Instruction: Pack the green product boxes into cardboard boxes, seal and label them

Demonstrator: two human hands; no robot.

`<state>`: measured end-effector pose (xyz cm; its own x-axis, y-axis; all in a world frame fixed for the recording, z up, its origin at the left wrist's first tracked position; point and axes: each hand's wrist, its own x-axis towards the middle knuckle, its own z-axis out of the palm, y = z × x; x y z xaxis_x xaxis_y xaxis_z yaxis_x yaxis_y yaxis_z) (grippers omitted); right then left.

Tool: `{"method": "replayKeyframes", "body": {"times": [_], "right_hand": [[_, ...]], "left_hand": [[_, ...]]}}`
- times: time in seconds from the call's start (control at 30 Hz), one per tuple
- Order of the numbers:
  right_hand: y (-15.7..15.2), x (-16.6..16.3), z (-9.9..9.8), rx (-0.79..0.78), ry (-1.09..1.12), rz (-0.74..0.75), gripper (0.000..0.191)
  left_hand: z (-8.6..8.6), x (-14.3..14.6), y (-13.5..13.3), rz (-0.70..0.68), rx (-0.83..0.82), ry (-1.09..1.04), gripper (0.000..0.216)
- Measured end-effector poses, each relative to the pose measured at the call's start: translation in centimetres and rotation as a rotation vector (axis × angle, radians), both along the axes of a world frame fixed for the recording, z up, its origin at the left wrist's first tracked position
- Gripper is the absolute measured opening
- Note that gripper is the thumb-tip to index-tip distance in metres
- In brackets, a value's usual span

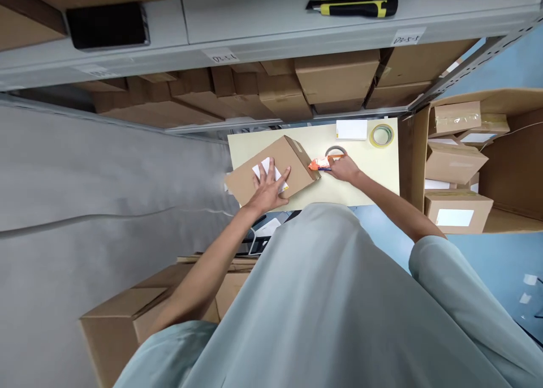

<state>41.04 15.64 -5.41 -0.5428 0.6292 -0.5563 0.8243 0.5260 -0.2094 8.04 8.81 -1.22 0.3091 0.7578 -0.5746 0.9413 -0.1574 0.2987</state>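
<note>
A brown box [292,159] sits on the pale table [331,193]. The left hand [268,191] is spread out flat on top of the box, over its white label [278,175]. The right hand [343,168] grips an orange tape holder [318,164] by the box's right end. Yellow tape [382,136] lies farther right of the box.

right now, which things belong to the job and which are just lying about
Apparently in use:
cardboard box under the left hand
white label on it
orange tape dispenser in the right hand

Apparently lying about:
yellow tape roll and white item on the table
black phone-like item and yellow cutter on the shelf
</note>
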Motion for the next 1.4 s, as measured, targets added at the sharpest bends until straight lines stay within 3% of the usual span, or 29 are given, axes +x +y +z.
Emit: {"method": "replayKeyframes", "body": {"times": [0.17,0.33,0.47,0.73,0.87,1.0,1.07,1.13,1.23,1.4], "right_hand": [[-7.0,-3.1,-0.6,-0.079,-0.009,-0.237,0.066],[-10.6,-6.8,-0.7,-0.134,0.068,-0.050,0.051],[-10.4,-7.8,-0.8,-0.144,0.121,0.045,0.046],[-8.3,-6.1,-1.3,-0.166,0.149,0.209,0.047],[-4.7,-0.7,-1.1,-0.134,0.082,0.221,0.046],[-0.1,6.7,-0.4,0.036,-0.116,0.168,0.040],[1.5,8.0,-0.1,0.095,-0.112,0.171,0.042],[2.4,6.7,0.0,0.101,-0.087,0.147,0.048],[2.8,1.7,-0.4,0.064,-0.050,0.099,0.054],[0.3,-5.2,-1.2,-0.042,0.059,0.109,0.052]], "left_hand": [[0.7,-0.4,1.5,0.128,0.054,-0.125,0.108],[-0.7,3.3,4.0,0.528,0.223,-0.048,0.080],[-2.3,5.9,2.9,0.409,0.339,-0.122,0.065],[-3.1,5.3,0.2,0.254,0.369,-0.165,0.056],[-3.3,5.5,-1.8,0.143,0.342,-0.216,0.053],[-3.6,5.2,-3.0,0.088,0.327,-0.239,0.050],[-3.6,5.0,-3.0,0.083,0.326,-0.233,0.049],[-3.7,5.0,-3.0,0.069,0.324,-0.229,0.048],[-3.8,5.0,-3.0,0.038,0.305,-0.237,0.048],[-3.3,5.0,-3.7,0.023,0.257,-0.274,0.046]]}}
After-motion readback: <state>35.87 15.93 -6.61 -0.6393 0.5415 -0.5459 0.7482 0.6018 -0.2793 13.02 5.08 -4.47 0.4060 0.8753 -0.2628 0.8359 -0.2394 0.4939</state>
